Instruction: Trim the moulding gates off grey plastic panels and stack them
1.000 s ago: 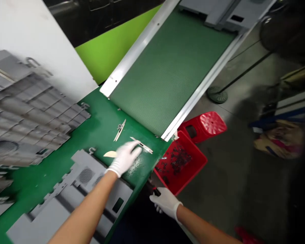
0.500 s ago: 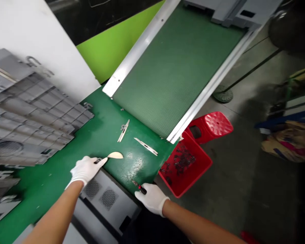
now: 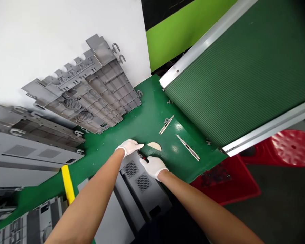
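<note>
A grey plastic panel [image 3: 154, 198] with two round-hole grilles lies at the front of the green table, near my body. My white-gloved left hand [image 3: 129, 147] is closed on the panel's far edge, its index finger pointing right. My right hand [image 3: 154, 166], also gloved in white, grips a pair of cutting pliers [image 3: 142, 156] with dark, red-marked handles. The pliers' jaws reach the panel's far edge close to my left fingers; what lies between them is too small to tell. Just beyond, a pale half-round piece [image 3: 155, 146] rests on the table.
Two utility knives [image 3: 188, 147] [image 3: 166, 124] lie on the green table [image 3: 127, 127]. Grey ribbed panels [image 3: 91, 91] lean against a white board at left. A conveyor belt [image 3: 244, 67] stands at right. Below the table edge are a red bin [image 3: 234, 184] and a red stool [image 3: 292, 149].
The right hand has brought the pliers from the panel's right side to its far edge, beside my left hand. My view has swung left, so more leaning panels show.
</note>
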The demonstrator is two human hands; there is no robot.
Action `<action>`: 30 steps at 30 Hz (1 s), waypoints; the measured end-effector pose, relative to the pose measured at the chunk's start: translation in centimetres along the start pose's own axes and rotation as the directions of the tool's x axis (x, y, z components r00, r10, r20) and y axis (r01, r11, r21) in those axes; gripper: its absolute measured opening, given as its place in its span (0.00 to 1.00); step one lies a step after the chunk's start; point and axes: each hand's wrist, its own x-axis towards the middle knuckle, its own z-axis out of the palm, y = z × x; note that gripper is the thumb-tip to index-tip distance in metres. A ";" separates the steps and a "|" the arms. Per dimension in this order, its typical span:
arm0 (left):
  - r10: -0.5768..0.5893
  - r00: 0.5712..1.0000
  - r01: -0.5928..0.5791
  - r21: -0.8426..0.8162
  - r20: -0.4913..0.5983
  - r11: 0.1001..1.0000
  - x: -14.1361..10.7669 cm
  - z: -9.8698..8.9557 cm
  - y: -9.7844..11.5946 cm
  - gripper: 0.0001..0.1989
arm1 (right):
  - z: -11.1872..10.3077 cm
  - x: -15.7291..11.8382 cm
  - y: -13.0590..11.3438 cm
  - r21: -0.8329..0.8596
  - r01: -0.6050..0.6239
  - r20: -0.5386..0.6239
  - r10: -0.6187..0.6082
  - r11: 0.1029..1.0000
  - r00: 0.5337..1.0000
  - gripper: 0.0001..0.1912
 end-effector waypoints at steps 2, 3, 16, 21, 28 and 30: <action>-0.008 1.000 0.008 -0.015 0.001 1.000 0.2 -0.1 -0.1 0.27 | 0.1 0.4 -0.2 -0.007 -0.007 0.002 0.007 1.000 1.000 0.40; -0.012 1.000 0.013 -0.026 0.003 1.000 0.3 -0.1 -0.1 0.27 | 0.2 0.5 -0.3 -0.010 -0.013 0.003 0.013 1.000 1.000 0.40; -0.020 1.000 0.021 -0.054 0.018 0.998 1.0 0.2 -0.8 0.27 | 0.6 1.2 -0.6 -0.034 -0.020 -0.002 0.020 0.999 1.000 0.41; -0.043 0.999 0.044 -0.064 0.007 0.997 1.1 0.6 -1.0 0.27 | 0.2 1.2 -1.2 -0.074 -0.056 0.019 0.057 0.996 0.998 0.43; -0.052 0.999 0.051 -0.175 0.001 0.983 1.5 0.9 -1.0 0.20 | 0.3 1.1 -1.9 -0.113 -0.116 0.001 0.117 0.987 0.993 0.46; -0.067 0.998 0.067 -0.169 0.002 0.983 1.7 0.9 -0.9 0.20 | 0.3 1.2 -1.7 -0.137 -0.099 -0.016 0.097 0.986 0.995 0.45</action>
